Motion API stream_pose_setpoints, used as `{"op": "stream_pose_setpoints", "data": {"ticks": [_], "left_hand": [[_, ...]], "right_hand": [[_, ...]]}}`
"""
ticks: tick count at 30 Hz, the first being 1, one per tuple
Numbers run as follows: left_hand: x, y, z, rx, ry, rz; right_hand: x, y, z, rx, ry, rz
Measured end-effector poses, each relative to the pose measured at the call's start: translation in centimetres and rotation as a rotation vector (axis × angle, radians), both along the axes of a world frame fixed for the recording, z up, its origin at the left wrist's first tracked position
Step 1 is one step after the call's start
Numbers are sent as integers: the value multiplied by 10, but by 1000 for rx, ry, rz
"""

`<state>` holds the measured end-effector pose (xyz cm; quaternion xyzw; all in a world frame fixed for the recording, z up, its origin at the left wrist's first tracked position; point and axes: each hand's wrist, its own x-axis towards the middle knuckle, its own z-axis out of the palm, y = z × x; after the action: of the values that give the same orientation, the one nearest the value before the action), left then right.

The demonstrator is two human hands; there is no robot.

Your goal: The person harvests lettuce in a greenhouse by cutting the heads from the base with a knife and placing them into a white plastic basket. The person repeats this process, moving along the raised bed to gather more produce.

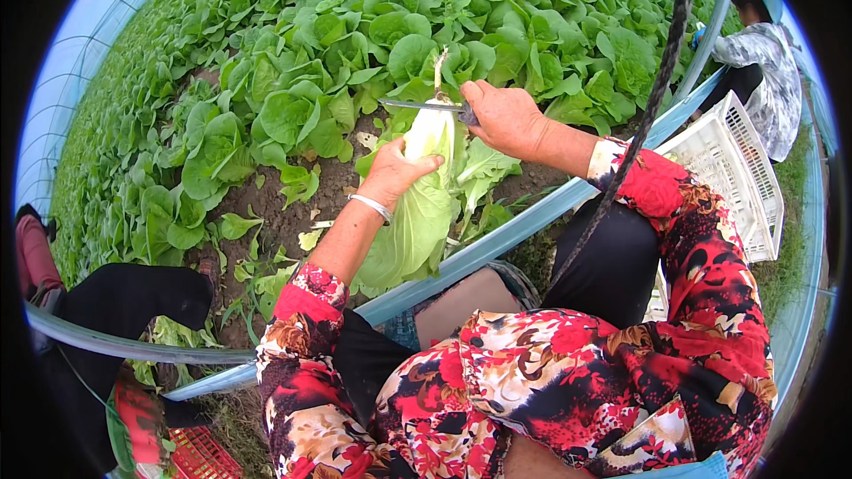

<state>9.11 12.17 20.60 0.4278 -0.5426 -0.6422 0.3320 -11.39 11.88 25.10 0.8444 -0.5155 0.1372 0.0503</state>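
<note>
My left hand (394,176) grips a head of leafy greens (416,219), pale at the base and light green at the leaves. Its white stem end points away from me, and a thin root (439,73) sticks out beyond it. In my right hand (506,118) is a knife (419,105) held by its dark handle. The blade lies across the base of the head, just below the root. Whether it has cut in cannot be told. Loose outer leaves (486,169) hang or lie to the right of the head.
Dense leafy plants (399,20) fill the bed ahead. A blue film-covered rail (479,239) runs between me and the bed. White plastic crates (725,173) stand at right, near another person (759,73). A dark rope (632,153) hangs in front. Another person (133,299) and a red crate (203,452) are at left.
</note>
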Motion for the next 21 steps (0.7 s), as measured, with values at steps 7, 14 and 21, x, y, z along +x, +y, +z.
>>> {"op": "stream_pose_setpoints", "data": {"ticks": [7,14,21], "left_hand": [[-4,8,-1,20,73,-48],[14,-9,-9,-238,-28,13],[4,-12,-7,-558,-309,142]], "right_hand": [[-9,-8,-11,-64,-40,65],[-62,-2,-45,367,36,-173],[-42,-13,-18,732,-983,-36]]}}
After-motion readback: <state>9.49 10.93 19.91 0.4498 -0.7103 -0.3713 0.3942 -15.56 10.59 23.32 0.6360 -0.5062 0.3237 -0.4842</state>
